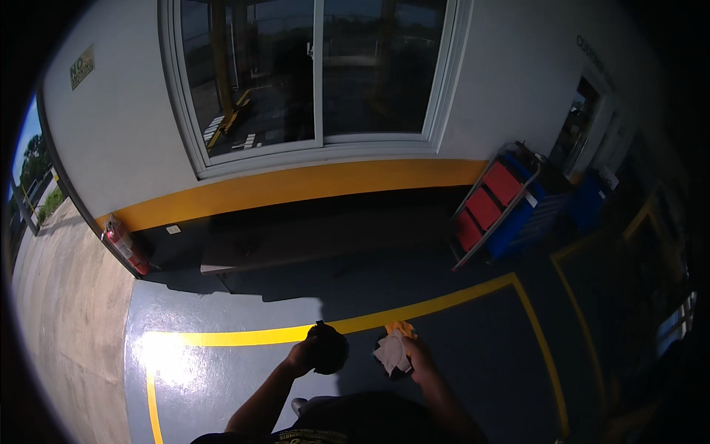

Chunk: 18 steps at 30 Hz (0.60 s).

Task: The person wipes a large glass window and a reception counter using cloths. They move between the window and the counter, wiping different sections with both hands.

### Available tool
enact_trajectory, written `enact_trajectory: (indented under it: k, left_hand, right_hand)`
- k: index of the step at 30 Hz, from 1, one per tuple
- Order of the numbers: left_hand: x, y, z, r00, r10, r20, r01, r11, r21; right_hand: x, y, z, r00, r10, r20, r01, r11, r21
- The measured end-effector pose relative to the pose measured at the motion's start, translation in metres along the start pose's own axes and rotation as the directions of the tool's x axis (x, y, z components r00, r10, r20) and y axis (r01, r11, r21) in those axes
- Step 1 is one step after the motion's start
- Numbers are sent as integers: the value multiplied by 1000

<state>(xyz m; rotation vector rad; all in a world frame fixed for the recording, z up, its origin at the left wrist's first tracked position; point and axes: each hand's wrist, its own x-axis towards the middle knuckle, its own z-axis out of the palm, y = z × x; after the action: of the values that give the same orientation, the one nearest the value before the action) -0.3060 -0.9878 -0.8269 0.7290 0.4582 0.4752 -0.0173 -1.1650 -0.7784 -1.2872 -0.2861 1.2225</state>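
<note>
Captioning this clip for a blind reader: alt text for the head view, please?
A person's left hand holds a dark, rounded object and the right hand holds crumpled pale and orange material, above a grey floor with yellow lines. Beyond are a wall with a window, a red fire extinguisher at left, and a red and blue cart at right.

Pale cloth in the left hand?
No, the right hand holds the pale cloth, while the left hand holds a dark rounded object.
</note>
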Motion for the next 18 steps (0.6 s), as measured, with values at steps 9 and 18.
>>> enact_trajectory:
  k: [9,18]
  left_hand:
    - [120,-21,169,949,-296,112,286,954,93]
    - [243,-3,342,856,-314,411,350,937,-13]
  right_hand:
    - [-54,-103,-118,977,-188,-95,210,903,376]
    - [-85,-186,-208,793,-610,-3,396,512,762]
